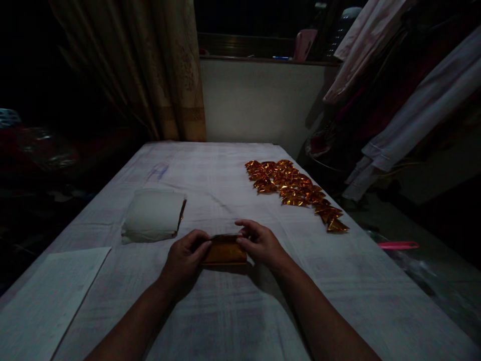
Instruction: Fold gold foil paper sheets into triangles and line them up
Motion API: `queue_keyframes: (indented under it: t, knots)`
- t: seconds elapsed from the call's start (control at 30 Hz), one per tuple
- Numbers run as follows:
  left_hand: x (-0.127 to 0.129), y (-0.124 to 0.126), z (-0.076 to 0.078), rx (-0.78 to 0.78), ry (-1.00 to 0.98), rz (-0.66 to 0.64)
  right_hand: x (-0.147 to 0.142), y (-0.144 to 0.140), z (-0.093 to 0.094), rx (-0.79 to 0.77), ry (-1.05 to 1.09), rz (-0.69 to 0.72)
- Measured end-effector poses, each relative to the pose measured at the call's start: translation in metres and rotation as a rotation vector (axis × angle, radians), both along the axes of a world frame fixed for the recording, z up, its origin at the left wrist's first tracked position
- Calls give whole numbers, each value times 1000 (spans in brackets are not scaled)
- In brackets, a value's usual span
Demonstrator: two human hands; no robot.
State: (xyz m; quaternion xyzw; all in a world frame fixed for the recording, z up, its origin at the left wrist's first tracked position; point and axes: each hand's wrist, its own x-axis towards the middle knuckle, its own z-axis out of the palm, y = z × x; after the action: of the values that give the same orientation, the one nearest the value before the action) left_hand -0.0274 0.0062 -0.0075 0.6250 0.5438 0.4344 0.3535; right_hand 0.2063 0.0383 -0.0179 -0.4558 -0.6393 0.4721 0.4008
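Dim room, brown curtain (150,70) at the back, pale garments (406,95) hanging far off to the right of the fingers. White-clothed table (240,311) filling the lower view. Sheet of paper (41,301) well out to the left of the left hand's fingers. White wrapped packet (152,215) just beyond and left of them. Row of shiny gold folded triangles (296,190) beyond and to the right of the right hand's fingers, well apart. Left hand (186,258) and right hand (259,243), fingers curled, pinching opposite ends of a gold foil rectangle (224,249) lying flat on the cloth between them.
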Motion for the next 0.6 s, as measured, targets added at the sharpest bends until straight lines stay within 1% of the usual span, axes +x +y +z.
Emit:
queue_keyframes:
  t: [0.17, 0.33, 0.47, 0.6]
  knots:
    - [1, 0, 1, 16, -14, 25, 0, -1, 3, 7, -21, -5]
    - [1, 1, -2, 7, -56, 50, 0, -2, 3, -5, -40, 3]
    - [0, 1, -3, 0, -19, 64, 0, -2, 5, -1, -63, -14]
    - [-1, 1, -1, 0, 34, 76, -1, -5, 11, 9, -97, -12]
